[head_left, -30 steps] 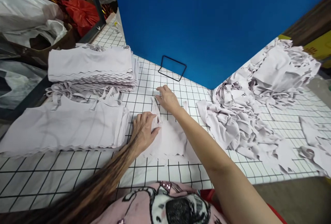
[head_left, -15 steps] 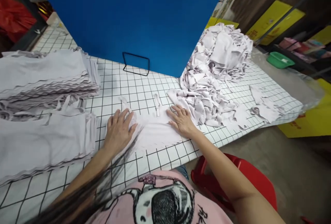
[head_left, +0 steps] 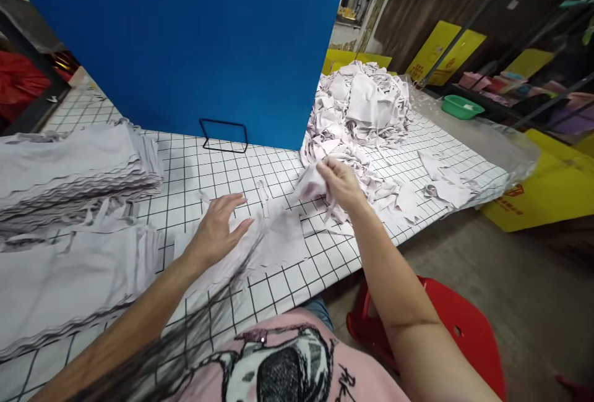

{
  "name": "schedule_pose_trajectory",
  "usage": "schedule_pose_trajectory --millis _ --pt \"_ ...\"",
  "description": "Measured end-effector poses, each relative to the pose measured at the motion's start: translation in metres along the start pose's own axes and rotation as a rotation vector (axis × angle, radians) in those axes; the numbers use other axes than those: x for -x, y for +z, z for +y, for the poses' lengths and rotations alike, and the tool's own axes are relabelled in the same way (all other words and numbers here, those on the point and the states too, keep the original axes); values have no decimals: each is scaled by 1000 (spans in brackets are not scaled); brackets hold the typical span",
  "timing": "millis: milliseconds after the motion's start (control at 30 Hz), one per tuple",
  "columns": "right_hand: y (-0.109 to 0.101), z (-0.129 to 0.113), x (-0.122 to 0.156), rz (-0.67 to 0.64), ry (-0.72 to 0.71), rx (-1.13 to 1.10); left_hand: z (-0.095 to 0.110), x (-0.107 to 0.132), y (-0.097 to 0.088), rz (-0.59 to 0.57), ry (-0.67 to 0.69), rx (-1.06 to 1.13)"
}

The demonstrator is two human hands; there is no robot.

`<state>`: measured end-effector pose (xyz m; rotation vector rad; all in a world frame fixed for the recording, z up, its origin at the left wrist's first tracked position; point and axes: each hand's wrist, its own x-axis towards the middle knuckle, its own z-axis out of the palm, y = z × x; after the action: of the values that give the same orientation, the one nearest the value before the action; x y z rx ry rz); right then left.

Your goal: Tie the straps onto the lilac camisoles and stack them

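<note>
A pale garment piece with a strap (head_left: 281, 238) lies flat on the checkered tablecloth in front of me. Over its left part hovers my left hand (head_left: 218, 229), fingers apart and holding nothing. My right hand (head_left: 341, 182) is pinched on a pale fabric piece (head_left: 310, 184), which is lifted at the near edge of a heap of crumpled pieces (head_left: 366, 105). Strands of dark hair hang across the left forearm and blur part of the garment.
Two stacks of pale cut garments, a far one (head_left: 69, 158) and a near one (head_left: 69, 272), occupy the left. A blue board (head_left: 185, 43) rises behind a black wire stand (head_left: 225, 136). Loose scraps (head_left: 445, 182) lie right; a red stool (head_left: 459, 328) stands below the table edge.
My right hand has left the flat garment, moved up toward the heap and gripped a fabric piece. My left hand has lifted slightly from the cloth. The view has shifted right.
</note>
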<state>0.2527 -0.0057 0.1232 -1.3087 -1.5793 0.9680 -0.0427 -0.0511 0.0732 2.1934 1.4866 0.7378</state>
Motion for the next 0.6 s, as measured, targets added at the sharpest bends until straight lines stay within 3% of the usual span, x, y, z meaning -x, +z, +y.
schedule_pose_trajectory --millis 100,200,267,367,433,500,600 --pt "-3 -57 -5 -97 -65 -344 36 -24 -10 -113 -66 320" --pt "6 -82 -10 -208 -30 -445 60 -35 -14 -276 -35 738" --pt "17 -73 -15 -327 48 -465 62 -34 -13 -352 -52 920" --pt "35 -34 -24 -423 161 -383 43 -25 -6 -369 -171 1005" --pt "46 -3 -26 -357 185 -146 22 -19 2 -334 -276 1000" --pt "53 18 -21 -214 118 138 2 -14 9 -289 -370 974" --pt "53 27 1 -151 -45 330 -18 -6 14 -159 -452 847"
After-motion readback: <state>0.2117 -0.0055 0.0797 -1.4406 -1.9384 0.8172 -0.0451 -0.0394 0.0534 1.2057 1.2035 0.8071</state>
